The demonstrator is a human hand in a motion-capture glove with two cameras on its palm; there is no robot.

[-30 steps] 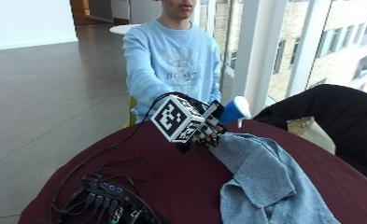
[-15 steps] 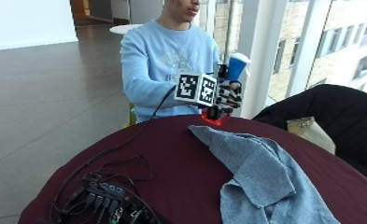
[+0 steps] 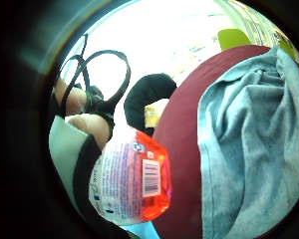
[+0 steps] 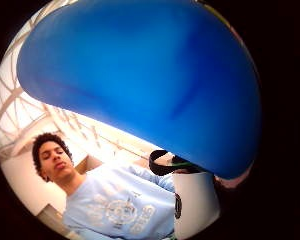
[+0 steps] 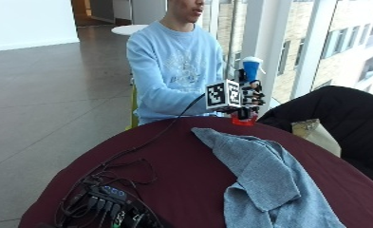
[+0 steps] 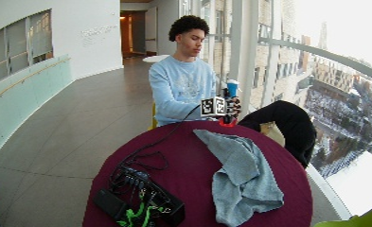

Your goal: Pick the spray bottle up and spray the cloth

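Since half a second ago, the gloved right hand [image 5: 248, 97] is holding the spray bottle [image 5: 249, 90] at much the same height above the far edge of the table [image 5: 173, 161], and the outside view itself is now sitting a little differently, so little real movement can be claimed. A person in a light blue sweatshirt is sitting behind the round maroon table, and their right hand is keeping its grip closed around the bottle's neck, fingers curled round it. The bottle is standing upright in the air, its blue spray head [image 5: 252, 66] at the top and its red-orange base [image 5: 243, 121] hanging just above the tabletop, not touching it. The grey-blue cloth [image 5: 268, 180] is lying crumpled on the table, stretching from just beside the bottle's base toward the near edge. From the little finger side of the palm, the bottle's labelled red-orange body [image 3: 134, 181] is filling the space close to the hand, with the cloth [image 3: 254, 144] spread over the maroon surface beside it. From the thumb side, the blue spray head [image 4: 140, 85] is filling most of the view. A bundle of black cables and a small box [image 5: 104, 204] is resting at the table's near left edge. A dark coat [image 5: 338, 114] is draped over a chair beside the table.
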